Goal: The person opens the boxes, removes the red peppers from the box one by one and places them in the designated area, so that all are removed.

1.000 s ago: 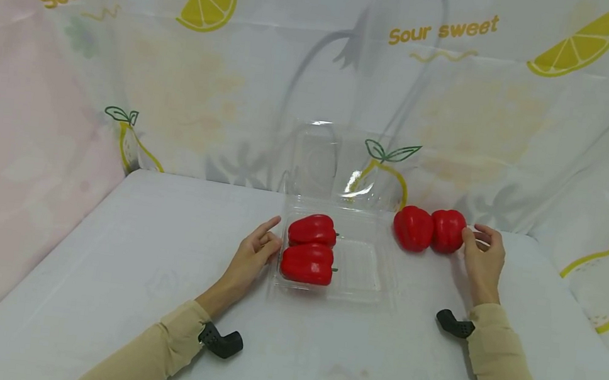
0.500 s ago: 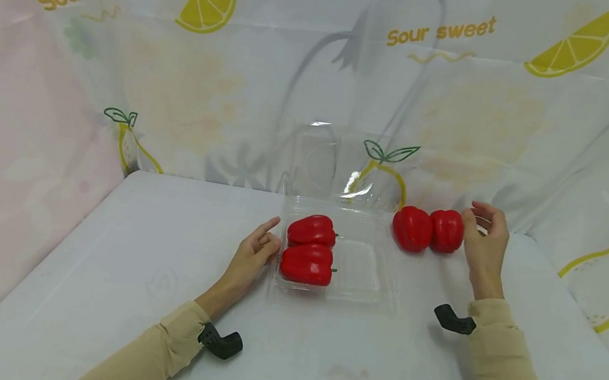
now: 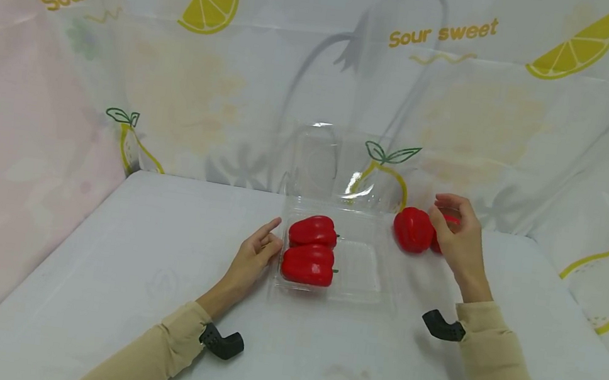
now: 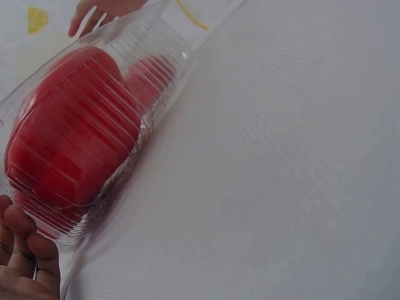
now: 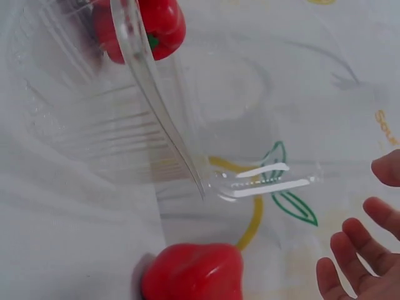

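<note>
A clear plastic clamshell box (image 3: 361, 267) stands open with its lid raised at the back. Two red bell peppers, a rear one (image 3: 312, 230) and a front one (image 3: 307, 264), lie in its left half, stems to the right. My left hand (image 3: 250, 262) is at the box's left end, fingertips right at its wall in the left wrist view. Right of the box, another red bell pepper (image 3: 412, 230) sits on the table beside a further pepper (image 3: 436, 243), mostly hidden behind my right hand (image 3: 460, 244). That hand hovers with spread fingers, nothing between them in the right wrist view.
The white-covered table (image 3: 318, 356) ends at a hanging curtain (image 3: 270, 97) printed with lemons, close behind the box lid. A black wrist-worn device (image 3: 223, 343) sticks out from the left sleeve, another device (image 3: 443, 326) from the right.
My right hand has risen off the far-right pepper's right side and moved left, now overlapping that pepper. The left hand, the box and the peppers have stayed in place.
</note>
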{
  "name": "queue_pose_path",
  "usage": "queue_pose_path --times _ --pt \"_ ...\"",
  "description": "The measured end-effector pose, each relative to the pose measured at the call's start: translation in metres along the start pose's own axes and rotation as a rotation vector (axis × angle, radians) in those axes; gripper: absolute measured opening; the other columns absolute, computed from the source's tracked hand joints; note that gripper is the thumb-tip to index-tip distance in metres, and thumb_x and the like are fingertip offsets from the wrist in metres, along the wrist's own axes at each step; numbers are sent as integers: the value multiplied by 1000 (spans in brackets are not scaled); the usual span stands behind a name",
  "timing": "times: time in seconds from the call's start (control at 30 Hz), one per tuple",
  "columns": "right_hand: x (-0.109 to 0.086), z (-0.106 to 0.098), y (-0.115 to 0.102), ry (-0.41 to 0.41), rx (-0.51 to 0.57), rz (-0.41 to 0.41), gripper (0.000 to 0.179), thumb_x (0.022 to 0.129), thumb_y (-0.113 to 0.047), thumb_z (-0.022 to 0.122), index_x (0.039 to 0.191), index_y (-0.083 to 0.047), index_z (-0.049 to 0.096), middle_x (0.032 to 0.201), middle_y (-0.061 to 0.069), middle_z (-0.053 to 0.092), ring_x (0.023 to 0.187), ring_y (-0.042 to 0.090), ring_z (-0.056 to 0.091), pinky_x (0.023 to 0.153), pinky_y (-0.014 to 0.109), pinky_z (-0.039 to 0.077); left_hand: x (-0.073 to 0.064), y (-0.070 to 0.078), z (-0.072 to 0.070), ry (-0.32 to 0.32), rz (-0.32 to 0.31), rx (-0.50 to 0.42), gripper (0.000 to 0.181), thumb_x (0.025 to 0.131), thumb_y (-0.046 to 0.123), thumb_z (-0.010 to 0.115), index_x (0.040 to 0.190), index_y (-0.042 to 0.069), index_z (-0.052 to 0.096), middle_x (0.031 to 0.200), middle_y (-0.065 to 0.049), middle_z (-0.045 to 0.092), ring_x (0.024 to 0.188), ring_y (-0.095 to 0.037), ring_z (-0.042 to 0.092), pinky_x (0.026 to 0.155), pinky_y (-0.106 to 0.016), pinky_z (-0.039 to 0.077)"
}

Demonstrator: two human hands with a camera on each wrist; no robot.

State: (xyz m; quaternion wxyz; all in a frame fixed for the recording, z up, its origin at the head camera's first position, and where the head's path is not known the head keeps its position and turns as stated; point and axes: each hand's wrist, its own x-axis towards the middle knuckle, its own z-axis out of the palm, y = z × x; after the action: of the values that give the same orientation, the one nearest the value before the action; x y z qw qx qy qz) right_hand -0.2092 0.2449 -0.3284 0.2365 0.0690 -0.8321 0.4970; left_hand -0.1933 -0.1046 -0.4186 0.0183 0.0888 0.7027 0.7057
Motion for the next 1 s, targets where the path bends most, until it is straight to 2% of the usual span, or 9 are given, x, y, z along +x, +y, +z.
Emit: queue_pose_path --times 0.17,0.23,0.37,0.43,0.57,0.7,0.83,1.0 --pt "-3 7 -6 -63 -30 -59 36 93 -20 56 125 -4 51 114 -4 54 98 0 53 85 13 42 0 1 0 -1 1 6 52 97 12 51 146 11 33 83 2 49 69 -7 46 64 -16 42" --pt "-5 10 -9 -90 -43 -62 37 93 -21 57 126 -6 51 118 2 54 99 1 52 86 14 42 0 0 0 0 3 7 52 97 12 50 146 10 33 82 2 49 68 -7 45 64 -16 41" --pt "-8 15 -13 -155 -75 -38 38 93 -25 57 128 -10 50 122 3 54 104 3 51 88 12 41 0 0 0 -2 12 2 52 97 12 50 146 9 33 81 3 48 67 -7 45 63 -16 41" --pt "-10 18 -13 -185 -86 -36 39 93 -27 58 128 -11 49 123 3 55 107 8 52 88 9 40 0 0 0 -2 15 -2 53 97 11 50 147 9 32 81 2 48 66 -7 45 63 -16 40" --pt "-14 27 -13 -240 -78 -84 39 92 -21 59 129 -9 49 124 8 55 110 20 53 87 9 41 -1 1 1 -1 10 1 53 97 12 50 147 11 32 81 2 48 67 -6 45 63 -16 40" --pt "-19 37 -15 -310 -85 -131 41 91 -16 61 130 -9 49 125 8 54 111 24 53 91 26 47 0 1 1 -2 16 4 53 97 12 50 147 10 32 81 2 48 67 -6 45 63 -16 40" --pt "-25 52 -20 -380 -88 -157 45 89 -16 64 131 -11 48 126 7 54 112 25 53 92 47 48 0 1 1 2 16 5 53 97 12 50 147 11 32 80 2 48 66 -7 45 63 -16 40" --pt "-32 68 -24 -466 -83 -166 50 87 -22 66 133 -14 47 129 7 53 115 29 52 93 53 46 1 1 0 8 9 12 53 97 13 51 147 11 33 81 1 48 67 -7 45 63 -16 40"
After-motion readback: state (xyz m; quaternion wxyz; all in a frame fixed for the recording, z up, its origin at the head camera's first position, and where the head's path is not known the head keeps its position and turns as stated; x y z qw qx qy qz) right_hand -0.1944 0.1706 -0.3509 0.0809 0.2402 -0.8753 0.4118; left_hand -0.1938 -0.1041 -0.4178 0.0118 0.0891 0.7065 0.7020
